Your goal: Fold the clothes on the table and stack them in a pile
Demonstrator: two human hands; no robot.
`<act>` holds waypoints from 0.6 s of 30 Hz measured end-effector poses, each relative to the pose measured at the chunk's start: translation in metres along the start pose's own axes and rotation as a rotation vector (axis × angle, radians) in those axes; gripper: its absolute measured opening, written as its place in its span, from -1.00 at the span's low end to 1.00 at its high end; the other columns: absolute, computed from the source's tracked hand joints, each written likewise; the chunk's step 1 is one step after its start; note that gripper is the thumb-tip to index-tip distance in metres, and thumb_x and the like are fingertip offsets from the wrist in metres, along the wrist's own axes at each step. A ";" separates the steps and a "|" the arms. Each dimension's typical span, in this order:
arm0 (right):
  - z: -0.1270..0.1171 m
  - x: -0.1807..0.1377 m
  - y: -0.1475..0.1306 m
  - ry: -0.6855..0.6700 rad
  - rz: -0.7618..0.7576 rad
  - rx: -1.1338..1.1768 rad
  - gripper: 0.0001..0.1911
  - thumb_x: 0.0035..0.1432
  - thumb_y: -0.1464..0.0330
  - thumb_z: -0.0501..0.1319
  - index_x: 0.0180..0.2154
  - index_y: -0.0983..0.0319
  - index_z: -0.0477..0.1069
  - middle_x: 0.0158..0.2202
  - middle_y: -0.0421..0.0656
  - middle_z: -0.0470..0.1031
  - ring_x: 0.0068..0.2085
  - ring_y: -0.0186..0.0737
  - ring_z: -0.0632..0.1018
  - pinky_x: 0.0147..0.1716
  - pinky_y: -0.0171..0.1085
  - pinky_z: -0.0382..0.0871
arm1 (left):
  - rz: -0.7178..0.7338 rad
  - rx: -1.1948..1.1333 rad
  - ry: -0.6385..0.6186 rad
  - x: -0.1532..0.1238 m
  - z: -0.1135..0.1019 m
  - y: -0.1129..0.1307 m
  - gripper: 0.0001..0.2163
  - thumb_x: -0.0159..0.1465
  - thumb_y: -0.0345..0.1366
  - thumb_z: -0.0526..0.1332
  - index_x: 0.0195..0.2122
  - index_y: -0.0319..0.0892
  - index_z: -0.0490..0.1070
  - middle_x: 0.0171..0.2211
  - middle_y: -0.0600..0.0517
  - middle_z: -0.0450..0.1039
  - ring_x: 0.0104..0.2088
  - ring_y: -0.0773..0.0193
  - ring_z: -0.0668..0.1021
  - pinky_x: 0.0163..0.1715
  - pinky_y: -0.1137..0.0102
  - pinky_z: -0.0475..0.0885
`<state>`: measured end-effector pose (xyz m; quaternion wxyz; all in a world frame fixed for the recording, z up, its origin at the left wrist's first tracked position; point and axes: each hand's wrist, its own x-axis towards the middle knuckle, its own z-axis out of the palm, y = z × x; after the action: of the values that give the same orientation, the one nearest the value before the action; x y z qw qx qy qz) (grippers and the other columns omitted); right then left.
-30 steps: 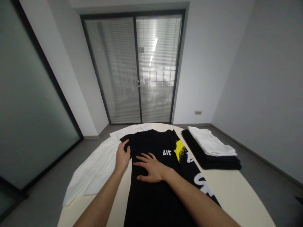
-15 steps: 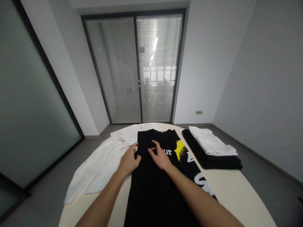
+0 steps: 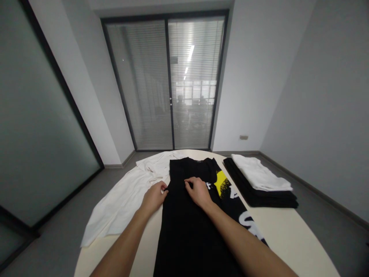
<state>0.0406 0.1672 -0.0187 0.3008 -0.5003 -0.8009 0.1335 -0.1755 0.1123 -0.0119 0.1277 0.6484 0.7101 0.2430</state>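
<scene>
A black T-shirt (image 3: 190, 234) with yellow and white print lies lengthwise in front of me, its right part folded over so some of the print faces up. My left hand (image 3: 155, 196) pinches the shirt's left edge, thumb and fingers closed on the cloth. On the shirt's upper middle, my right hand (image 3: 198, 191) has its thumb and fingertips drawn together at the fabric; whether cloth is between them is hard to see, though the fingers look closed on it. My right forearm covers part of the print.
A white garment (image 3: 121, 207) lies spread on the left of the round cream table (image 3: 291, 234). On the right stands a stack of folded black clothes (image 3: 271, 199) with a folded white one (image 3: 261, 173) on top. Beyond the table are glass doors with blinds (image 3: 170, 84).
Both hands have gone from spread fingers to a pinch on the black T-shirt. The left hand has come slightly nearer to me along the shirt's edge.
</scene>
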 end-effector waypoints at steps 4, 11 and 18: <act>-0.004 -0.003 -0.003 -0.004 0.034 -0.106 -0.68 0.32 0.22 0.11 -0.22 0.15 0.63 -0.15 -0.08 0.54 -0.09 -0.08 0.47 -0.06 -0.18 0.30 | -0.022 0.030 0.004 -0.002 -0.001 0.005 -0.86 0.22 -0.40 0.26 -0.20 -0.09 0.43 -0.21 0.05 0.56 -0.24 0.24 0.56 -0.35 0.46 0.25; -0.004 -0.003 -0.003 0.029 0.042 -0.151 -0.74 0.29 0.21 0.16 -0.21 0.15 0.59 -0.07 -0.02 0.44 -0.03 -0.02 0.41 -0.03 -0.10 0.29 | -0.075 0.033 0.047 -0.005 -0.002 0.018 -0.78 0.37 -0.11 0.12 -0.30 -0.09 0.45 -0.25 0.03 0.58 -0.25 0.18 0.57 -0.35 0.41 0.25; -0.007 0.026 -0.006 -0.054 0.091 -0.116 -0.64 0.19 0.31 0.21 0.04 0.16 0.43 0.11 -0.02 0.44 0.13 0.07 0.35 0.05 0.01 0.23 | -0.063 0.051 0.078 -0.003 0.007 0.012 -0.92 0.30 -0.22 0.23 -0.25 -0.08 0.41 -0.20 0.05 0.56 -0.21 0.19 0.57 -0.32 0.41 0.26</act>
<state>0.0320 0.1866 -0.0006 0.2432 -0.5491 -0.7914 0.1140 -0.1611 0.1113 -0.0122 0.0910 0.6190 0.7404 0.2456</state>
